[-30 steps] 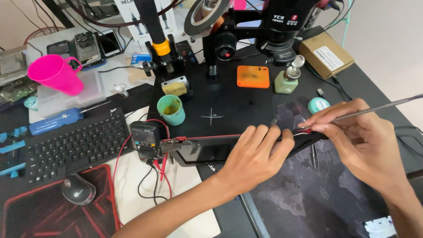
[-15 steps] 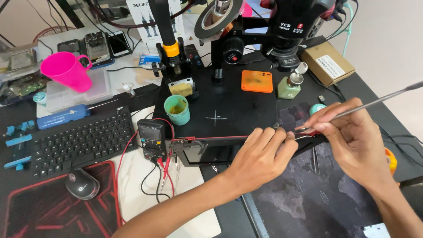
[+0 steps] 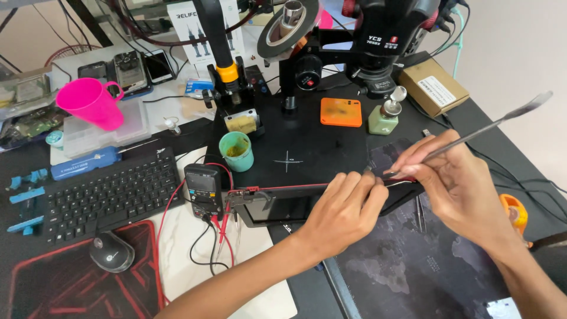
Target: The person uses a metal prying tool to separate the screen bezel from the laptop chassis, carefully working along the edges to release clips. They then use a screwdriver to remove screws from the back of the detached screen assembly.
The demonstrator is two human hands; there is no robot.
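1. Left hand [image 3: 342, 204], frame centre, presses down on a flat glossy black tablet [image 3: 283, 207], fingers clasped over its red-rimmed top edge.
2. Right hand [image 3: 458, 186] pinches a thin metal spudger [image 3: 490, 127], tip at that edge.

**Camera setup: single head-worn view**

One view only is recorded, so no part of the scene is shared with a second camera. The scene is seen from the person's head, above and behind the near edge of the desk [image 3: 413, 277], tilted steeply down and forward. The working zone is framed at close range: both forearms are seen entering from the bottom edge, the left hand [image 3: 345, 210] near centre, the right hand [image 3: 458, 186] right of centre. The microscope [image 3: 378, 35] is cut off by the top edge. The keyboard [image 3: 112, 192] is seen at left, a pale wall [image 3: 520, 53] at upper right.
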